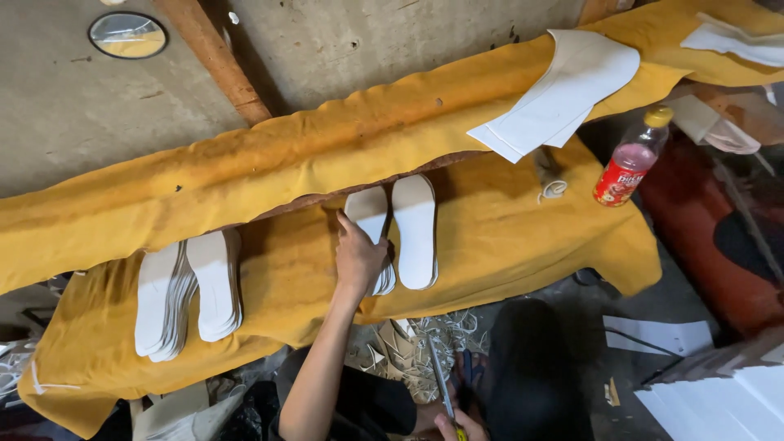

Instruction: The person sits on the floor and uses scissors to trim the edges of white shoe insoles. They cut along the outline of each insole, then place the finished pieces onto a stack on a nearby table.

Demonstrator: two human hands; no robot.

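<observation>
Left hand (359, 257) is laid flat on an insole stack (371, 224); scissors (443, 384) are gripped in the right hand (461, 426).

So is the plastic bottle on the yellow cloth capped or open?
Capped. The bottle has its yellow cap on at the top, with pink liquid visible below. It lies on the yellow cloth.

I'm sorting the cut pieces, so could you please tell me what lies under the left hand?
The left hand rests on a stack of white insole cut-outs lying on yellow fabric. The hand covers the stack's lower part, so its depth is hidden.
</observation>
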